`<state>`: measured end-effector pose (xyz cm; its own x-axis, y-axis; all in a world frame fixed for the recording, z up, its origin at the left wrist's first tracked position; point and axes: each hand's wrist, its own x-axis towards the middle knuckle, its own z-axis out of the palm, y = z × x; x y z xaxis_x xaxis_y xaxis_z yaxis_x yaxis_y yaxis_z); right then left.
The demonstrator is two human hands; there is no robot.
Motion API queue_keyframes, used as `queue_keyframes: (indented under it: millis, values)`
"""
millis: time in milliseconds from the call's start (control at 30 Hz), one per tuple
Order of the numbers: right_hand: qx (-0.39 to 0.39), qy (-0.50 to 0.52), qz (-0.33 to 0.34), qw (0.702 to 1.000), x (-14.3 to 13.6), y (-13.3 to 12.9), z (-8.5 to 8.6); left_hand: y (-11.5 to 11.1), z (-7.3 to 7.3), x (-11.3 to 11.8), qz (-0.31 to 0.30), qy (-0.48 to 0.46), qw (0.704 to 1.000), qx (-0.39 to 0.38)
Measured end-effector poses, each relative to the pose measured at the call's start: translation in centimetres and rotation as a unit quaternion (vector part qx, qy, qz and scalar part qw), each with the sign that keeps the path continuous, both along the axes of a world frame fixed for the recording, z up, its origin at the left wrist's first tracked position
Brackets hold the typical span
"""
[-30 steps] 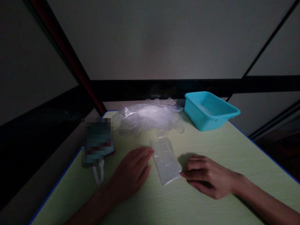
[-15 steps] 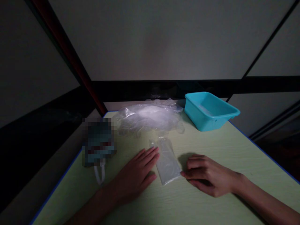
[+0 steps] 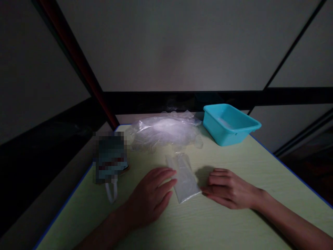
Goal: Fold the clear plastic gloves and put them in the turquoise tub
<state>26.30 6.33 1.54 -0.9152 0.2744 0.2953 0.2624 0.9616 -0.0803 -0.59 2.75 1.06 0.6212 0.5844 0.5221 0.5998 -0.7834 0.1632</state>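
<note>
A flat, folded piece of clear plastic (image 3: 186, 182), possibly a disposable glove, lies on the table between my hands. My left hand (image 3: 153, 194) rests at its left edge, fingers bent and slightly apart, the tips touching the plastic. On the other side my right hand (image 3: 225, 189) is closed, its thumb and fingertips together at the lower right corner of the folded plastic. Beyond both hands spreads a loose heap of thin clear plastic gloves (image 3: 166, 130), with finger-shaped ends along its edges.
A turquoise plastic basin (image 3: 231, 133) stands at the table's back right. At the left edge is a blurred-out dark item (image 3: 110, 156) with a white strap (image 3: 111, 192). The pale table (image 3: 182, 225) has a blue edge and meets a panelled wall (image 3: 182, 45).
My left fingers have drawn back and bent, where they lay flatter across the plastic's left edge. My right hand stays at the corner, slightly higher. The view has shifted a little.
</note>
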Motion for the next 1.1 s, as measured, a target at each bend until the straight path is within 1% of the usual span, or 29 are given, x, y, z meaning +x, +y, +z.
queue_keyframes:
  millis: [67,100,167,400,600,733,1100]
  values:
    - [0.025,0.016,-0.018,0.999,-0.1,0.0,0.1,-0.5,0.4,0.6,-0.059,0.013,0.998,-0.015]
    - [0.032,0.021,-0.024,0.999,-0.2,-0.1,0.1,-0.7,0.6,0.9,-0.077,0.027,0.996,-0.028]
    - [0.041,0.019,-0.024,0.999,-0.5,-0.2,0.2,-0.9,0.7,1.3,-0.094,0.054,0.993,-0.048]
    - [0.091,0.002,0.011,0.996,-1.0,-0.4,0.3,-0.5,0.3,1.3,-0.103,0.064,0.992,-0.045]
    - [0.11,-0.002,0.025,0.994,-1.2,-0.5,0.3,-0.6,0.4,1.3,-0.101,0.068,0.991,-0.056]
    - [0.11,-0.012,0.023,0.994,-1.2,-0.5,0.3,-0.7,0.4,1.3,-0.096,0.071,0.99,-0.071]
    - [0.104,-0.015,0.024,0.994,-1.5,0.0,0.0,-0.8,0.3,1.2,-0.098,0.063,0.991,-0.067]
